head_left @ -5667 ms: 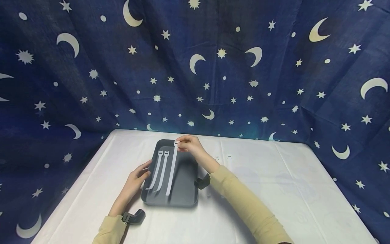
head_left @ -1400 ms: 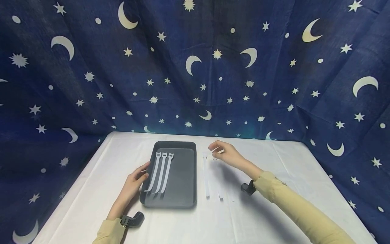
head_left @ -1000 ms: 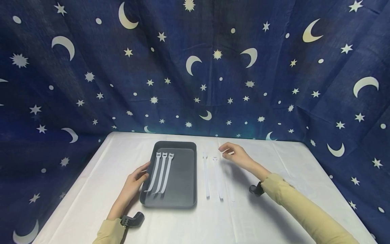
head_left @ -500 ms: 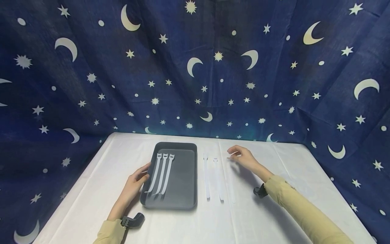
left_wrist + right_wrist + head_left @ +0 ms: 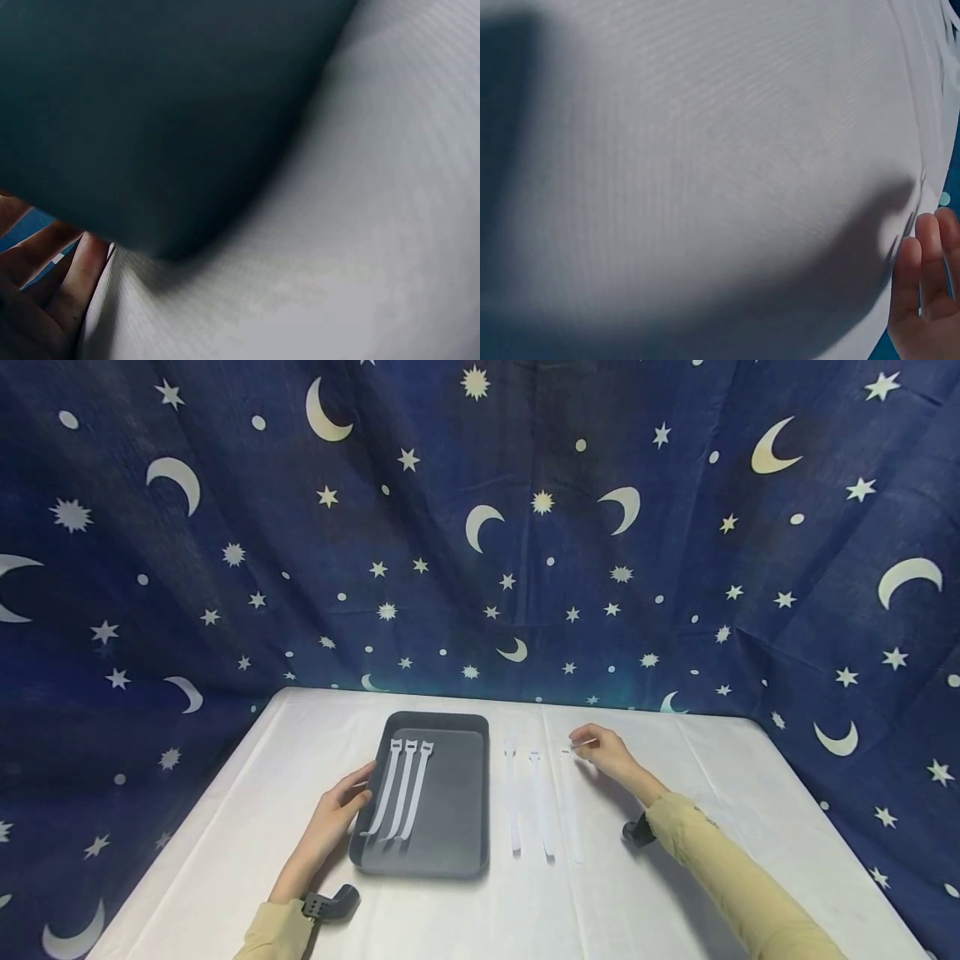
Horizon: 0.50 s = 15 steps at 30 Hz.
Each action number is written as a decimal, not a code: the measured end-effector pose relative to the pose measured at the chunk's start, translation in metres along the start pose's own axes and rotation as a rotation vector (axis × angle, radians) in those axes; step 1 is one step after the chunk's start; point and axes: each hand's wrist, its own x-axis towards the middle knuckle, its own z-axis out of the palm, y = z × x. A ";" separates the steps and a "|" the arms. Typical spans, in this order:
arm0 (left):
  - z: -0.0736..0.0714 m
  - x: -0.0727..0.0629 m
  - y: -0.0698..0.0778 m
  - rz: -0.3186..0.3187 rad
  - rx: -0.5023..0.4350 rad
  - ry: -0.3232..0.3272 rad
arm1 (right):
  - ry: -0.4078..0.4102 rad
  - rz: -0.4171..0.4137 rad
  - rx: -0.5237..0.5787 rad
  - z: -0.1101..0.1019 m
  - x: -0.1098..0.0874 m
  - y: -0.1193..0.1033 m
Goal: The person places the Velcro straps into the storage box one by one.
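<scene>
On the table [image 5: 465,918], three pale straps [image 5: 402,789] lie in the gray tray [image 5: 453,793], whose left side the left hand [image 5: 330,814] touches with relaxed fingers, while three white straps [image 5: 540,806] lie between it and the right hand [image 5: 609,756], whose grasp I cannot tell.

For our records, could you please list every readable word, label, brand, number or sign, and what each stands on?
There are none: no readable text shows on the tray or the white straps.
The backdrop shows moons, stars and dots, no letters.
A faint mark on the right sleeve is too small to make out.
</scene>
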 end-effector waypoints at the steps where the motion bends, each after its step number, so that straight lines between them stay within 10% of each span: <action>1: 0.000 0.000 0.000 -0.001 -0.002 0.000 | -0.001 -0.001 -0.001 0.001 0.000 0.001; 15: -0.001 0.000 0.002 -0.011 -0.004 -0.009 | -0.003 0.006 0.018 0.010 0.005 0.006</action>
